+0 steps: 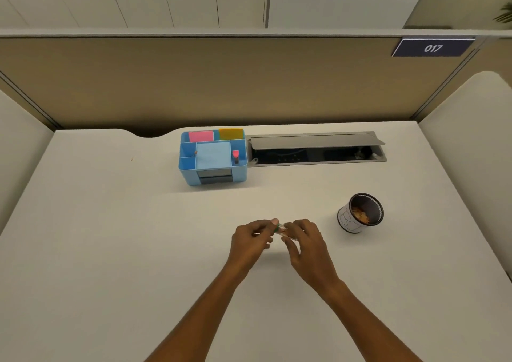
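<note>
Both of my hands meet over the middle of the white desk (110,237). My left hand (250,241) and my right hand (303,241) each pinch one end of a small clear and green object (281,229) held between them. Most of that object is hidden by my fingers, so I cannot tell what it is. A blue desk organiser (213,158) stands further back, holding pink and yellow sticky notes, a light blue pad and a small red-capped item. To the right stands a black mesh cup (361,213) with orange-brown bits inside.
An open grey cable tray (315,148) is set into the desk right of the organiser. Beige partition walls enclose the desk at the back and sides. A dark sign reading 017 (432,48) hangs at the top right.
</note>
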Demonstrator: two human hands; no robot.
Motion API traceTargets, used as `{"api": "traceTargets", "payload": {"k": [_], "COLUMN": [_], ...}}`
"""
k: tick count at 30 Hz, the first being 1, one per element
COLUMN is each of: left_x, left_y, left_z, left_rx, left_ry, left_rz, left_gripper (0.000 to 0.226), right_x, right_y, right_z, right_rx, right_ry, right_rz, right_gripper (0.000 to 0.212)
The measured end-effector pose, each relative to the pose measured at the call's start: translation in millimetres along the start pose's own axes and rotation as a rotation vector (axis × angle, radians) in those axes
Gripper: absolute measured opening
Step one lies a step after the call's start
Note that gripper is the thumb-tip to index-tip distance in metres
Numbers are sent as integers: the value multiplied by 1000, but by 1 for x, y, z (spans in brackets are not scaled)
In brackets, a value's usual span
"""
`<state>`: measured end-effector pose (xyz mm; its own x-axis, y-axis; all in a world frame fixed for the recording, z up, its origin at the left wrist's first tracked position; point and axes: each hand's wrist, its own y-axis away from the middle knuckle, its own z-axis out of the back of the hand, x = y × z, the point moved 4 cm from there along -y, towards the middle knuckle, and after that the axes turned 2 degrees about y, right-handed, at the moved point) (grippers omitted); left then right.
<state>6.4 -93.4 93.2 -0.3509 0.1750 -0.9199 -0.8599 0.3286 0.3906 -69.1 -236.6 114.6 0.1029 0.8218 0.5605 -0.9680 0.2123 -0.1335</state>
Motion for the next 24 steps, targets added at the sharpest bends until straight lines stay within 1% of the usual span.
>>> {"api": "traceTargets", "payload": {"k": [2, 5, 6, 8, 9, 11, 13, 16, 18, 21, 24], "left_x": [-7, -16, -18, -24, -26, -28, -29, -28, -28, -31, -35], "left_y": [8, 15, 18, 24, 27, 32, 36, 41, 46, 51, 57], "left_z": [-10, -23, -27, -39, -43, -49, -57, -67, -72, -81, -90], "left_rx": [33, 81, 100, 131, 129, 110, 105, 102, 96, 98, 89], "left_ry": [-7, -80, -129, -211, -243, -299, -337, -364, -359, -335, -304], "left_rz": [-29, -95, -131, -208, -240, -273, -284, -282, -286, -285, -285], "left_gripper": [12, 23, 22, 13, 11, 17, 21, 23, 25, 25, 20], "right_x": [-4, -7, -6, -5, -5, -5, -8, -12, -14, -19, -22], "right_y": [10, 19, 21, 24, 25, 30, 37, 46, 51, 57, 59], "right_z": [11, 24, 25, 30, 32, 34, 38, 41, 42, 46, 53], "right_rx": [-11, 1, 24, 77, 105, 143, 134, 105, 82, 2, -82], "right_ry": [-59, -204, -263, -359, -403, -483, -527, -543, -505, -404, -371], "right_rz": [-5, -12, -12, -14, -15, -29, -43, -62, -77, -98, -105], "right_gripper": [25, 30, 32, 32, 30, 28, 26, 21, 19, 18, 18]}}
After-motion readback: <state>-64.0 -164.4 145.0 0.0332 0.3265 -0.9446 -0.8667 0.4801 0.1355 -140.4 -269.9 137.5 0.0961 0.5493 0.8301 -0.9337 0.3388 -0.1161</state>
